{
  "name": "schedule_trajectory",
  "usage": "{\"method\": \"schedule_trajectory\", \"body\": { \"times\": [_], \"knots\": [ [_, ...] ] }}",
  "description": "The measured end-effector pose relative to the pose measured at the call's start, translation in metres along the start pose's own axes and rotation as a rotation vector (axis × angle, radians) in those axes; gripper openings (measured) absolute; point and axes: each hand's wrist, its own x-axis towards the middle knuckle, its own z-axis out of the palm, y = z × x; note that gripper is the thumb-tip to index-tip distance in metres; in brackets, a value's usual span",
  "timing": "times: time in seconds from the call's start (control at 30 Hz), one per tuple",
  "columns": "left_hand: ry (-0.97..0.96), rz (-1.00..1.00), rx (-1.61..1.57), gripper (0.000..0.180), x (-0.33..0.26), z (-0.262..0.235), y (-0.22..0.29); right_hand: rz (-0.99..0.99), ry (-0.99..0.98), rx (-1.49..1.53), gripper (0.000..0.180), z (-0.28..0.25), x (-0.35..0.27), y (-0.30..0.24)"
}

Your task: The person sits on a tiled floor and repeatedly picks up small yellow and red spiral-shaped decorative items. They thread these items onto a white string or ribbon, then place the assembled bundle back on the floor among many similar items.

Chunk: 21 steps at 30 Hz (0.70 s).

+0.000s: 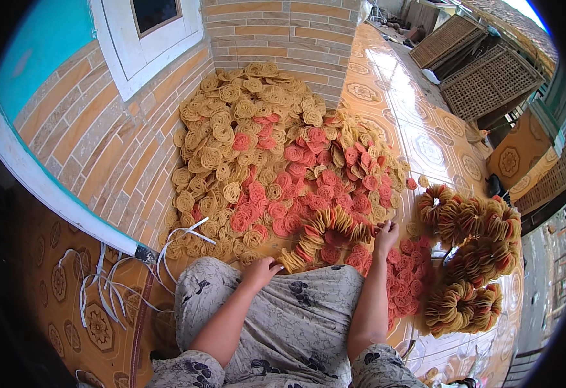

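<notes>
A curved string of coiled crackers (332, 222), tan with some coral-red ones, arches in front of my lap. My left hand (261, 273) is closed at its near left end, by the tan crackers. At the other end my right hand (386, 238) is raised with its fingers pinched together; the strap or cord between the fingers is too small to make out. Beyond the string spreads a large heap of loose crackers, tan ones (224, 123) at the back and coral-red ones (302, 187) nearer. More coral-red crackers (404, 278) lie beside my right forearm.
Several finished rings of strung crackers (464, 258) are stacked on the tiled floor at the right. White plastic straps (105, 284) lie loose at the left. A brick-patterned wall (128, 129) borders the heap, and woven racks (490, 81) lean at the far right.
</notes>
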Motion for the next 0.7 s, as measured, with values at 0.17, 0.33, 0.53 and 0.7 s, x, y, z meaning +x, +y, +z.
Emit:
{"method": "schedule_trajectory", "body": {
  "times": [0.17, 0.33, 0.53, 0.7],
  "knots": [
    [-0.002, -0.032, -0.18, 0.043, 0.007, 0.012, -0.01, -0.01, -0.005, -0.01, 0.023, 0.0, -0.002, -0.002],
    [-0.078, -0.042, -0.326, 0.041, 0.01, 0.011, -0.015, 0.024, -0.027, 0.033, 0.022, -0.001, -0.004, -0.003],
    [-0.061, -0.035, -0.235, 0.046, 0.014, 0.018, -0.021, 0.025, -0.033, 0.035, 0.022, -0.001, -0.003, -0.004],
    [-0.073, -0.025, -0.487, 0.042, 0.028, 0.036, -0.037, -0.019, -0.023, 0.027, 0.023, -0.001, -0.003, -0.003]
  ]
}}
